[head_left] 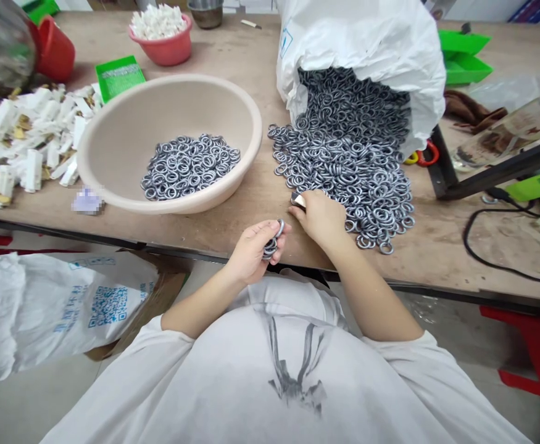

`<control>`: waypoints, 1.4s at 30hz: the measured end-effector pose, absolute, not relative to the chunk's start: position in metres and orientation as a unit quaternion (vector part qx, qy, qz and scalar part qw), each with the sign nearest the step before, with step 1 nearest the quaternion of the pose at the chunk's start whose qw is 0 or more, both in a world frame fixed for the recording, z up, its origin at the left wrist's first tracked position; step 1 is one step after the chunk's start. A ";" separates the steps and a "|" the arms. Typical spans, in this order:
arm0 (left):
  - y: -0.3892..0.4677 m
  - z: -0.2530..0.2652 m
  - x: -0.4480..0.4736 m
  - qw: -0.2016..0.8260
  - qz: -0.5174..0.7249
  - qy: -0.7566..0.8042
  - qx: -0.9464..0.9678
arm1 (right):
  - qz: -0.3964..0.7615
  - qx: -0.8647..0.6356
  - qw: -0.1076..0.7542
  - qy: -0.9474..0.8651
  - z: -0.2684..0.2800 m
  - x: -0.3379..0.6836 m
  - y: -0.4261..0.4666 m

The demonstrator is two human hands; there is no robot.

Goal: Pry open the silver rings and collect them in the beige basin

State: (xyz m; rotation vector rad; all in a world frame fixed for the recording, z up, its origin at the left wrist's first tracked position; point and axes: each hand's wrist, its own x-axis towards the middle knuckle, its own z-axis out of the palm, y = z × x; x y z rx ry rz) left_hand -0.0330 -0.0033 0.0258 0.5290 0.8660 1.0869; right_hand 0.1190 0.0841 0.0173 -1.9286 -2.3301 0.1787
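Note:
My left hand (255,250) is closed around several grey rings (270,248), just over the table's front edge. One ring stands up between the thumb and fingertips. My right hand (321,217) is shut on a small tool (299,200) with a dark tip and a pale side; most of it is hidden, so its kind is unclear. Beside and beyond that hand spreads a heap of loose grey rings (344,163), spilling from a white sack (362,37) lying on its side. To the left, a wide beige basin (112,139) holds a pile of similar rings (191,166).
White plastic pieces (33,135) cover the table's left end, near a green tray (120,79). Farther back stands a pink bowl (165,49) of white parts. On the right are a black metal frame (496,169) and a black cable (468,237). A white bag (57,314) lies below.

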 end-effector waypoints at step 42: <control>0.001 0.027 -0.030 0.751 0.481 0.390 0.229 | 0.284 -0.446 0.321 -0.786 0.028 0.126 0.022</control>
